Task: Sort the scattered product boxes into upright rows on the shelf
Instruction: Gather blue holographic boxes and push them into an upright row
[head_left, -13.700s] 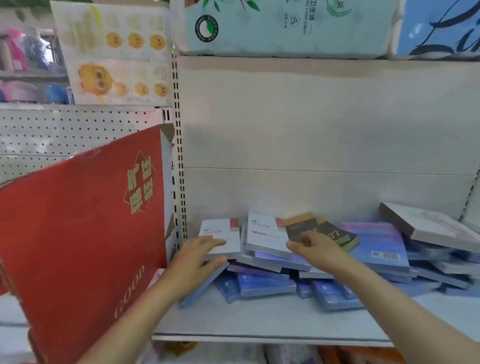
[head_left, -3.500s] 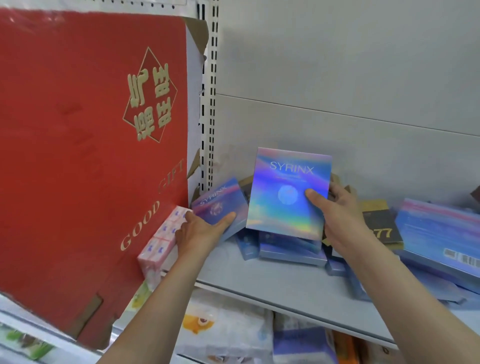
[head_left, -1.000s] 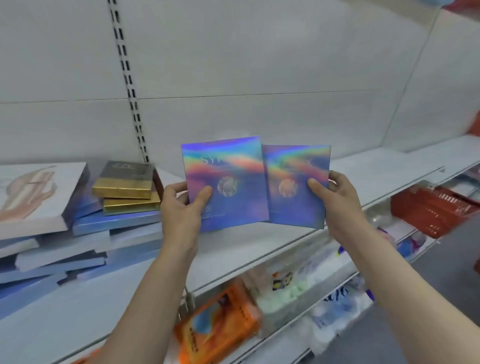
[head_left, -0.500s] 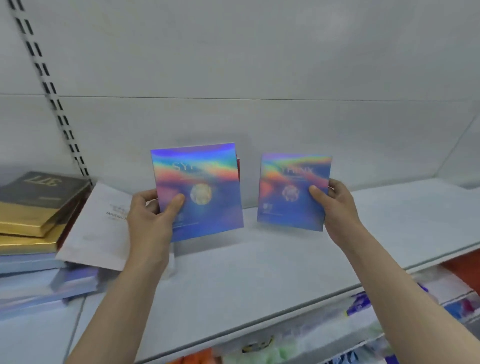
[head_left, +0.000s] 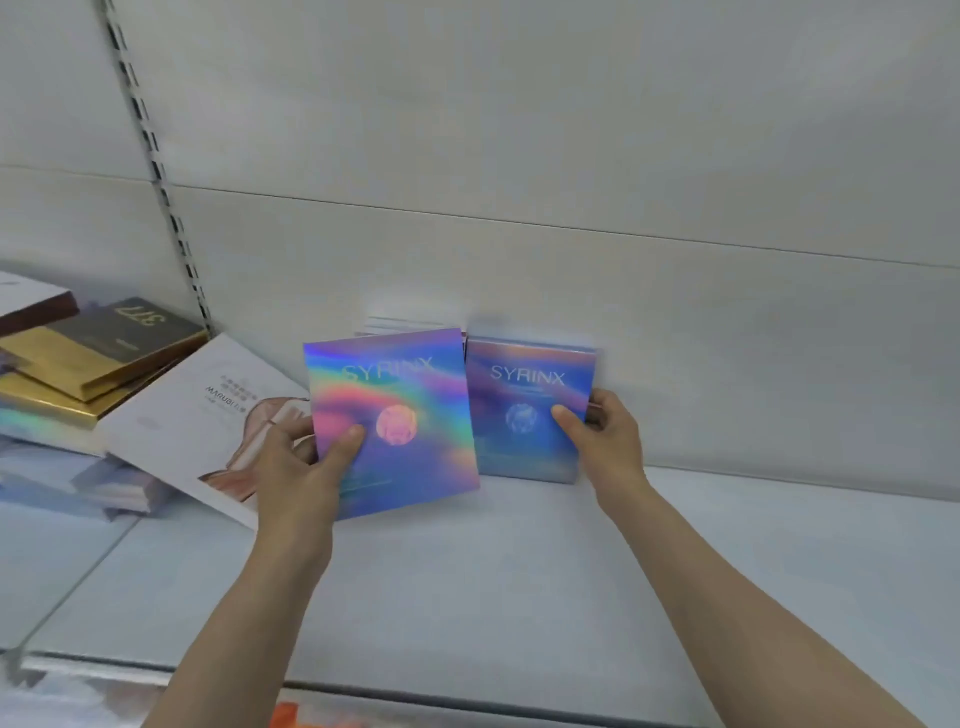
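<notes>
At frame centre the left hand (head_left: 298, 470) pinches a tilted holographic SYRINX box (head_left: 410, 395); the right hand (head_left: 605, 441) grips another SYRINX box (head_left: 530, 384) upright on the shelf (head_left: 493, 582)

Two boxes (head_left: 530, 410) abreast on shelf (head_left: 467, 582)

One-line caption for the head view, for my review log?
Left hand and right hand each hold a holographic SYRINX box upright on the white shelf.

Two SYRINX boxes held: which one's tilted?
The SYRINX box in the left hand; it leans clockwise, while the right hand's box stands upright against the back panel.
</notes>
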